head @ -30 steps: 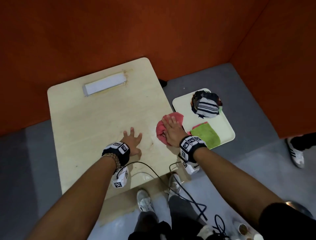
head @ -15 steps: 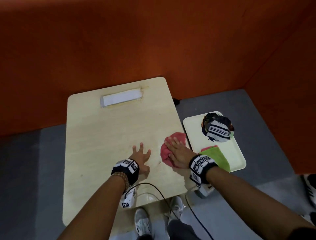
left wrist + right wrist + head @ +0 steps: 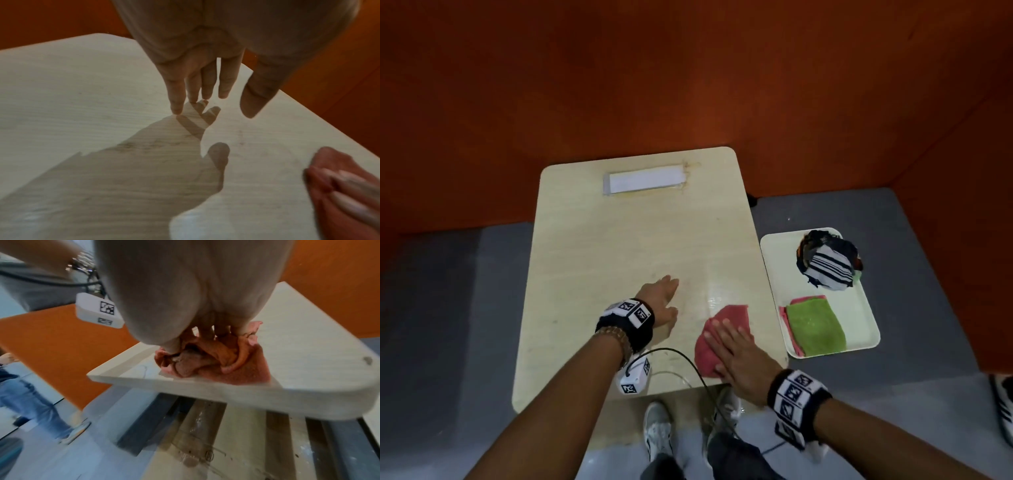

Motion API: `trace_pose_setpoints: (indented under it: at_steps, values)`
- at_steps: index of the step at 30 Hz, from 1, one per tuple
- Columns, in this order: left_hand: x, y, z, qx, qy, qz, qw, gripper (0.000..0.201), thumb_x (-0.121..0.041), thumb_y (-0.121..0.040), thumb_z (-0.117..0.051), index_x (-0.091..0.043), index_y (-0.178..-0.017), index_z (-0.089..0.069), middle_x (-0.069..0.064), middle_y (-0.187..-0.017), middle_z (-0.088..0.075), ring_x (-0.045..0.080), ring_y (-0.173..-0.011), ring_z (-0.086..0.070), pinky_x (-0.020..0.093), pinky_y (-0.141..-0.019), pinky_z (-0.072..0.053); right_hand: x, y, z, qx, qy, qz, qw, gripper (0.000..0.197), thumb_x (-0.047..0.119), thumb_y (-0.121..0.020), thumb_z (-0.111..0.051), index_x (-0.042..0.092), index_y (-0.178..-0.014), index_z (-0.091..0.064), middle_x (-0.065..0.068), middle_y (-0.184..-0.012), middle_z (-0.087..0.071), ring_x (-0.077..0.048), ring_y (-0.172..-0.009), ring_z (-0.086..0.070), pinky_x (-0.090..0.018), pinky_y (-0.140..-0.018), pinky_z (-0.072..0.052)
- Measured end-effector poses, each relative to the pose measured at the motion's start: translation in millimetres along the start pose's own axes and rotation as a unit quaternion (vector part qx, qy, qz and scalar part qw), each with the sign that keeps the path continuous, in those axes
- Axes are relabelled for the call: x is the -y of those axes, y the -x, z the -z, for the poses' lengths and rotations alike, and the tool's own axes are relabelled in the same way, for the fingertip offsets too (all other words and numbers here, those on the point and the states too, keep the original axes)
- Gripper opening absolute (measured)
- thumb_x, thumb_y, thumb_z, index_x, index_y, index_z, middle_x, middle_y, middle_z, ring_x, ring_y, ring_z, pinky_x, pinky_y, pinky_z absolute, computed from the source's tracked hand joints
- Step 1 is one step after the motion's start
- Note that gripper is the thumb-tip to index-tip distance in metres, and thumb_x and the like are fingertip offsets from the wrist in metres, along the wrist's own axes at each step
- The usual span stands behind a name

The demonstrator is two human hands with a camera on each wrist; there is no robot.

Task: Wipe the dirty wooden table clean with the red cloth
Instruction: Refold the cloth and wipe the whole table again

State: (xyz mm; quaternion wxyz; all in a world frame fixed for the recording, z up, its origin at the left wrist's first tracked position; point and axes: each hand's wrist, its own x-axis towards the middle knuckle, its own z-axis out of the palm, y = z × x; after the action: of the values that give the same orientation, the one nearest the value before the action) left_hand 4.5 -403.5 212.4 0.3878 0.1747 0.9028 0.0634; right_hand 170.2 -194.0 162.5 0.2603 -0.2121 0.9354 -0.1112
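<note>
- right hand (image 3: 739, 363) is flat on the red cloth (image 3: 726, 329), fingers straight and together, pressing it down on the table (image 3: 619, 240) near the front right corner. Not really gripping, just palm and fingers on top
- the cloth bunches up under the fingers (image 3: 207, 334) in the right wrist view, and part of it sticks out past the fingertips
- left hand (image 3: 661, 301) is just left of the cloth, fingers stretched out and a bit spread, fingertips (image 3: 176, 108) touching bare wood, holding nothing
- faint smudges on the wood around the left fingers
- tray (image 3: 859, 308) sits on the floor to the right of the right hand: a green cloth (image 3: 815, 329) lies on a pink one (image 3: 791, 329) at the near end, and a striped bundle (image 3: 828, 267) at the far end
</note>
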Motion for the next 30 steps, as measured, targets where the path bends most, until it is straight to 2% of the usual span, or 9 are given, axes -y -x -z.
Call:
trace_pose_setpoints:
  at_steps: [3,6,11,14,16,18,21,25,30]
  values:
    - [13.2,12.1,-2.2,-0.023,0.007,0.024,0.999,0.071,-0.028,-0.095,-0.050,-0.017,-0.154,-0.013,0.008,-0.162,-0.006,0.025,-0.148,-0.015,0.031,-0.119,-0.018,2.6,0.2,2.4,0.022,0.016,-0.012,1.000,0.059,0.040,-0.103,-0.008,0.012,-0.153,-0.025,-0.012,-0.158,-0.027,-0.034,-0.144,-0.027,-0.051,-0.111,-0.034]
    - [22.0,22.6,-0.9,-0.030,0.008,0.051,0.998,0.062,-0.019,-0.094,-0.048,-0.011,-0.150,-0.023,0.012,-0.160,-0.011,0.031,-0.146,-0.018,0.034,-0.117,-0.023,3.3,-40.3,35.0,0.048,-0.015,0.006,0.999,0.069,0.042,-0.093,-0.001,0.015,-0.156,-0.005,-0.007,-0.163,0.000,-0.029,-0.149,0.003,-0.050,-0.120,-0.011]
    - [24.2,29.0,-1.4,-0.007,-0.014,0.067,0.998,0.071,-0.020,-0.092,-0.054,-0.010,-0.152,-0.017,0.013,-0.160,-0.008,0.033,-0.146,-0.016,0.038,-0.117,-0.025,15.9,-110.4,75.8,0.028,-0.015,-0.047,0.998,0.059,0.034,-0.104,-0.019,0.015,-0.156,0.001,-0.007,-0.164,0.004,-0.031,-0.150,0.003,-0.046,-0.120,-0.007]
    - [25.4,26.1,-5.1,0.027,-0.016,0.065,0.997,0.077,-0.020,-0.092,-0.053,-0.016,-0.154,-0.009,0.009,-0.162,0.007,0.032,-0.149,-0.001,0.040,-0.119,-0.023,25.6,-93.3,74.4,0.006,-0.047,-0.060,0.997,0.062,0.029,-0.105,-0.024,0.009,-0.155,0.008,-0.007,-0.164,0.006,-0.029,-0.150,0.002,-0.044,-0.121,-0.006]
    - [29.0,26.1,-3.3,0.036,-0.021,0.063,0.997,0.077,-0.022,-0.092,-0.053,-0.017,-0.155,-0.009,0.007,-0.162,0.007,0.031,-0.149,-0.003,0.038,-0.119,-0.021,35.1,-60.4,58.2,0.020,-0.073,-0.049,0.996,0.063,0.026,-0.105,-0.022,0.008,-0.153,0.013,-0.006,-0.163,0.011,-0.028,-0.150,0.007,-0.043,-0.121,-0.004]
    - [35.6,28.6,0.5,0.031,-0.017,0.063,0.997,0.075,-0.025,-0.094,-0.052,-0.018,-0.155,-0.008,0.005,-0.162,0.002,0.029,-0.148,-0.011,0.035,-0.118,-0.022,41.7,-23.0,37.0,0.050,-0.072,-0.048,0.995,0.060,0.032,-0.102,-0.010,0.010,-0.150,0.019,-0.006,-0.159,0.020,-0.028,-0.149,0.013,-0.043,-0.122,0.000]
    - [58.6,32.5,2.0,0.011,-0.007,0.087,0.996,0.074,-0.026,-0.095,-0.050,-0.018,-0.155,-0.007,0.007,-0.162,0.001,0.029,-0.148,-0.010,0.034,-0.118,-0.019,42.9,-2.4,23.4,0.080,-0.063,-0.058,0.993,0.072,0.042,-0.083,0.012,0.009,-0.147,0.020,-0.005,-0.152,0.028,-0.031,-0.148,0.016,-0.043,-0.120,0.004]
    - [94.3,37.6,-3.5,0.034,-0.023,0.149,0.988,0.075,-0.028,-0.095,-0.050,-0.018,-0.154,-0.005,0.012,-0.161,0.011,0.037,-0.148,0.002,0.046,-0.117,-0.025,38.9,-54.2,39.5,0.080,-0.005,-0.078,0.994,0.074,0.046,-0.091,-0.001,0.007,-0.152,0.015,-0.009,-0.160,0.021,-0.031,-0.149,0.015,-0.047,-0.122,-0.001]
    - [100.1,35.5,-14.6,0.086,-0.014,0.154,0.984,0.091,-0.030,-0.092,-0.054,-0.018,-0.153,0.012,0.012,-0.156,0.027,0.041,-0.146,0.013,0.047,-0.116,-0.022,31.2,-146.0,78.7,0.052,0.011,-0.054,0.997,0.078,0.041,-0.100,-0.037,0.009,-0.155,0.009,-0.008,-0.163,0.012,-0.030,-0.150,0.009,-0.047,-0.120,-0.004]
